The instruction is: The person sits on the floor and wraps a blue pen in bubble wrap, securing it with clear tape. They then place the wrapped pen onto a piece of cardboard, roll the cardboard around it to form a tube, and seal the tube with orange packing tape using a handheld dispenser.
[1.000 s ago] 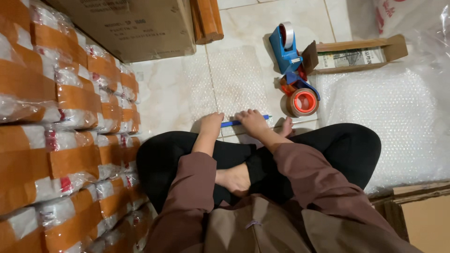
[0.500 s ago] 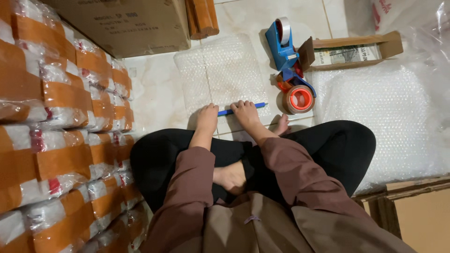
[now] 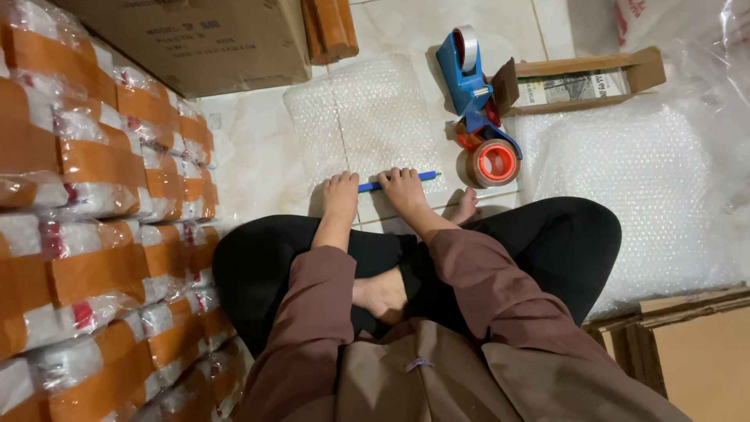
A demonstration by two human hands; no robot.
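Observation:
I sit cross-legged on a tiled floor. My left hand [image 3: 341, 192] and my right hand [image 3: 402, 187] press down side by side at the near edge of a flat sheet of bubble wrap [image 3: 367, 117]. A thin blue stick, like a pen or a cutter [image 3: 426, 176], lies across that edge. My right hand's fingers lie over the stick. Its left end reaches my left hand, whose fingers point down onto the floor and sheet.
Two blue tape dispensers [image 3: 467, 74] and an orange tape roll [image 3: 494, 162] lie right of the sheet. Behind them is a shallow open cardboard box [image 3: 641, 72]. A large bubble-wrap pile [image 3: 648, 180] fills the right. Taped orange-and-white parcels [image 3: 101, 195] are stacked left, with a big carton [image 3: 195, 39] behind.
Both hands stay on the blue stick and the sheet's edge. Only the view has shifted a little, so the floor things sit slightly higher in the picture.

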